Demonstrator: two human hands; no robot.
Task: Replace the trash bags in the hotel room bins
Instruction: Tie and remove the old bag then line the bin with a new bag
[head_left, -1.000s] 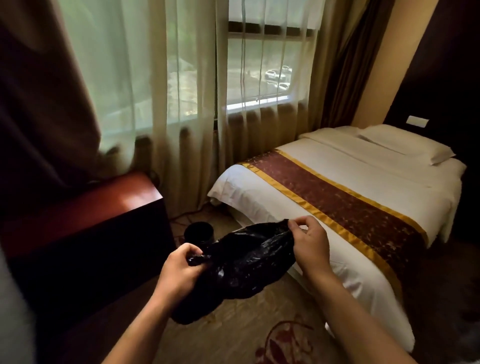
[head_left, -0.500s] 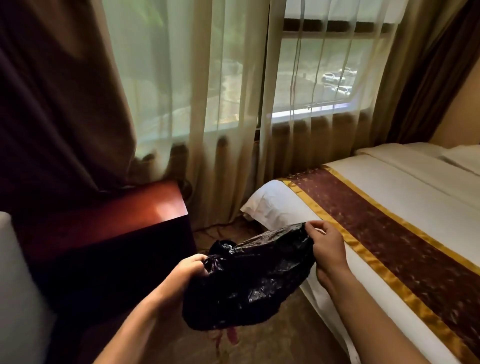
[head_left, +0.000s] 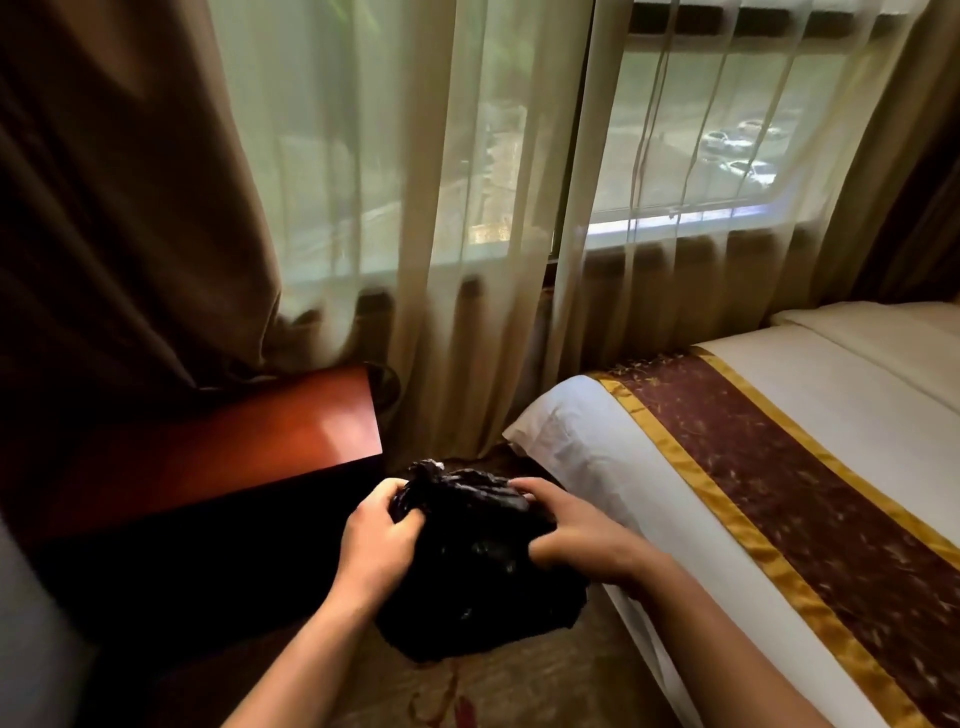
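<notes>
Two grips meet on one black trash bag in the head view. The left grip has its fingers curled into the crumpled plastic near the bag's bunched top, which sticks up just beyond its knuckles. The right grip clamps the opposite side, fingers over the top and thumb pressed into the front. The bag's bulk sags below both grips, over the patterned carpet; whether it touches the carpet cannot be told. Left of the left grip stands a red-brown wooden cabinet, its glossy top near the bag. Right of the right grip lies the bed, its white corner close by, with a maroon, gold-edged runner farther right. Beyond both grips hang sheer curtains over a window, with a heavy brown drape far left.
</notes>
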